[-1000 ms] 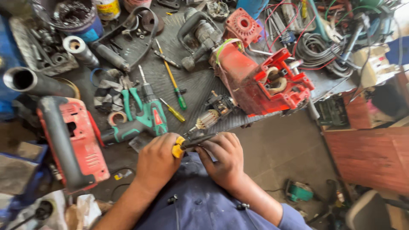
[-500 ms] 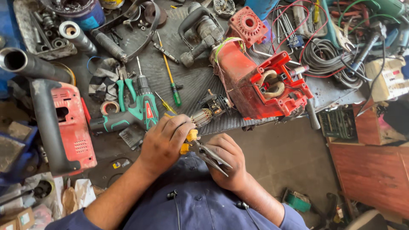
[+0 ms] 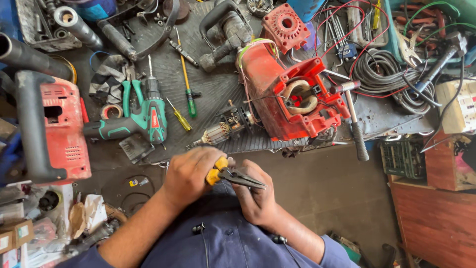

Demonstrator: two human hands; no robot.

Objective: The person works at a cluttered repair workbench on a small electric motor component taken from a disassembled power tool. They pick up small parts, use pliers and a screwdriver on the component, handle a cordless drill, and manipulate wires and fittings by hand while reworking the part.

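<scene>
Pliers [image 3: 237,176], yellow-handled, long axis left to right, dark nose pointing right, held near the desk [image 3: 208,89] edge above the person's lap. Left hand [image 3: 188,174]: fingers clamped on the yellow handles. Right hand [image 3: 255,198]: fingers curled beneath the nose. Small yellow-blue label [image 3: 134,182] lies on the floor, left. Since earlier frame: pliers lie flatter and lower, farther from the armature [image 3: 218,133].

At far right we see a cream cardboard box [image 3: 457,106] beside the cables. Bottom left, small cartons [image 3: 15,237] with pale labels sit stacked.
</scene>
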